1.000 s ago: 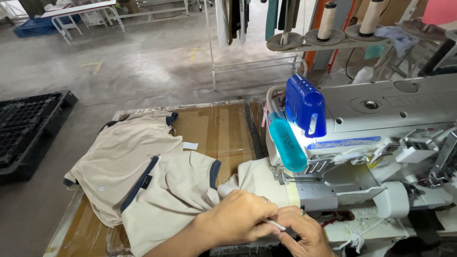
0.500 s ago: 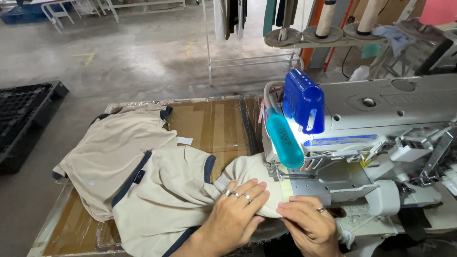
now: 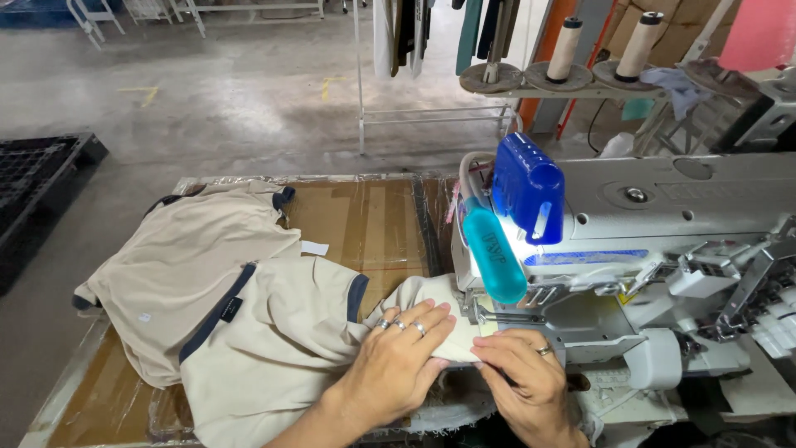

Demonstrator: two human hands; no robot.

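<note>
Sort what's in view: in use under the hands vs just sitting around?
In use: left hand and right hand flat on beige shirt at sewing machine.
Lying about: second beige shirt, thread cones, black pallet.

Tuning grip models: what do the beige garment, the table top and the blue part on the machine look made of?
Beige garment under the left hand: soft matte knit, going by its folds. Table top: brown board under glossy clear film, wrinkled at the edges. Blue part: glossy moulded plastic, probably.
</note>
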